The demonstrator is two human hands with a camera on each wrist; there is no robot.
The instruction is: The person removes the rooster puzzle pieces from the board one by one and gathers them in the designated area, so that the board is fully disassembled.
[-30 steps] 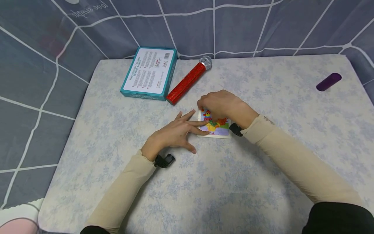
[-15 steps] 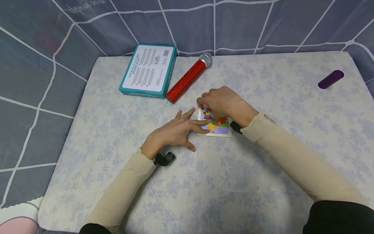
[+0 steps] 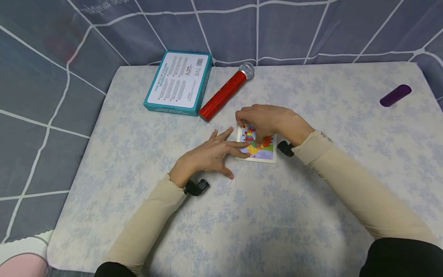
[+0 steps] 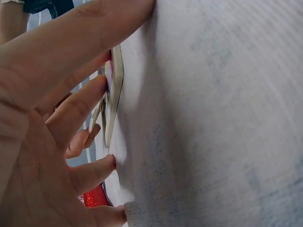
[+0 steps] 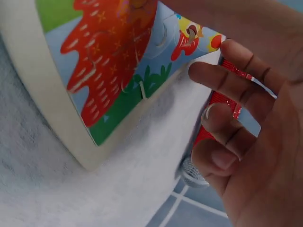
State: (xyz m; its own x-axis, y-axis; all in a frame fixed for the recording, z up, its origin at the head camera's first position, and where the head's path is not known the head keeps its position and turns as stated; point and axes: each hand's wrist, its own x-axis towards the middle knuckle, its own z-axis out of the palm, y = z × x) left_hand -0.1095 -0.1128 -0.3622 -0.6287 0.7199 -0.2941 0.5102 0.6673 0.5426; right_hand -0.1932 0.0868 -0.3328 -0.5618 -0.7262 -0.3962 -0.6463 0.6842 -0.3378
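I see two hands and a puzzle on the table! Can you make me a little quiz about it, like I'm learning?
1. True or false: the mic lies beside the box.

2. Which of these does the left hand touch?
A. the box
B. the puzzle
C. the mic

3. Which hand is nearer the purple thing on the table?

Key
1. True.
2. B: two of its fingers rest on it.
3. The right hand.
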